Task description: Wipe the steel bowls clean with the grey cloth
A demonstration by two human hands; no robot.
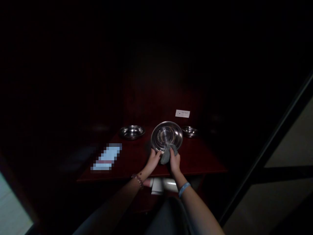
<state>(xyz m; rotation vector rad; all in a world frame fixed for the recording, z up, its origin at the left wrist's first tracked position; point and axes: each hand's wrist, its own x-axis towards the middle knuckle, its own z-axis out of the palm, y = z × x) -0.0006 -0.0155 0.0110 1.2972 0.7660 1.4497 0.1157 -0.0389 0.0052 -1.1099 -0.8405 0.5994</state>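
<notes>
- Steel bowl [167, 132] in the middle, tilted on its side so that its round inside faces the near side, above the dark red bench [202, 160]; whether its lower edge touches the wood is hard to tell.
- The left hand [153, 161] is closed on the bowl's near left rim, thumb on the inner side.
- The right hand [175, 162] grips a grey cloth [166, 155], pressed over the bowl's near right rim; part of the cloth hangs between the two hands.
- A beaded bracelet [138, 181] circles the left wrist, and a light blue band [184, 189] the right.
- To the far left of the held bowl, a wide, shallow steel dish [132, 132] rests upright on the bench.
- Just beside the held bowl on the far right sits a smaller steel bowl [190, 131], its left edge partly hidden.
- A white panel [182, 113] with small dark marks is on the dark wall behind.
- Near the bench's left edge lies a pale blue patch [107, 158], blurred into squares.
- Under the bench's near edge, something white [157, 186] shows between the forearms.
</notes>
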